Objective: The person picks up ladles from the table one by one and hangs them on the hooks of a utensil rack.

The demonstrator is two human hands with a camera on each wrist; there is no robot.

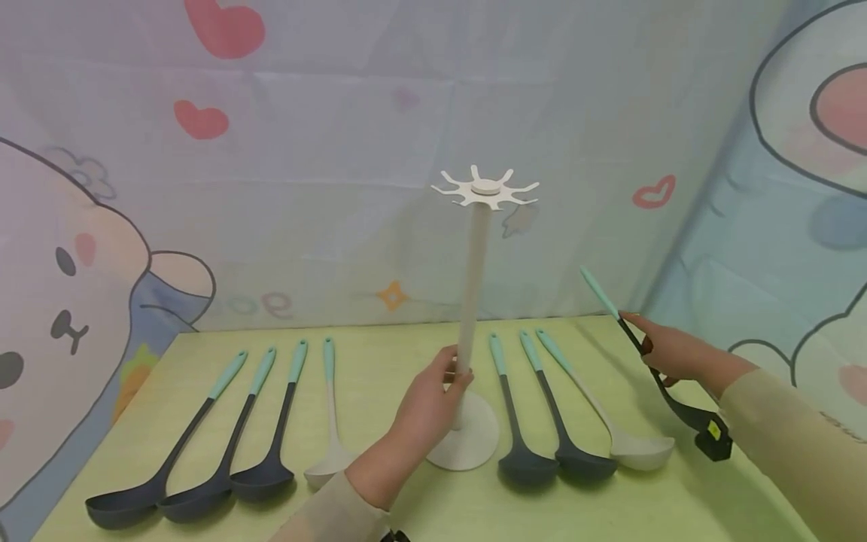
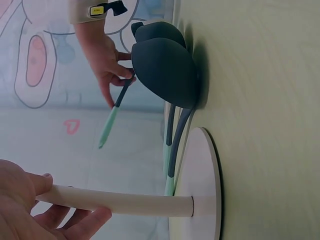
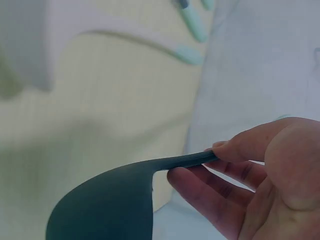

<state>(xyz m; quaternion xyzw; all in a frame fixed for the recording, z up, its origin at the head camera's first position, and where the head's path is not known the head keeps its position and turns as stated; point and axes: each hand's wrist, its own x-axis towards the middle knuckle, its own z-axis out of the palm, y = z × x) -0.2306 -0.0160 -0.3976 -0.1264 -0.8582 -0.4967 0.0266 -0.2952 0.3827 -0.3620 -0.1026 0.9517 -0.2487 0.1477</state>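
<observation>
A white stand (image 1: 477,282) rises from a round base (image 1: 477,444), topped by a ring of flat notched arms (image 1: 485,190). My left hand (image 1: 430,397) grips its post low down, fingers and thumb curled round it. In my right hand (image 1: 679,354), a dark ladle with a mint handle (image 1: 599,291) is held above the table's right side. It tilts with the handle end up; my sleeve partly covers its bowl in the head view. The right wrist view shows thumb and fingers pinching the dark shaft just above the bowl (image 3: 107,205).
Right of the stand lie two dark ladles (image 1: 528,467) and one white ladle (image 1: 640,449). Left of it lie several more, dark ones (image 1: 263,478) and a white one (image 1: 332,459) partly behind my left forearm. A printed cloth (image 1: 352,150) hangs behind the pale green table (image 1: 379,361).
</observation>
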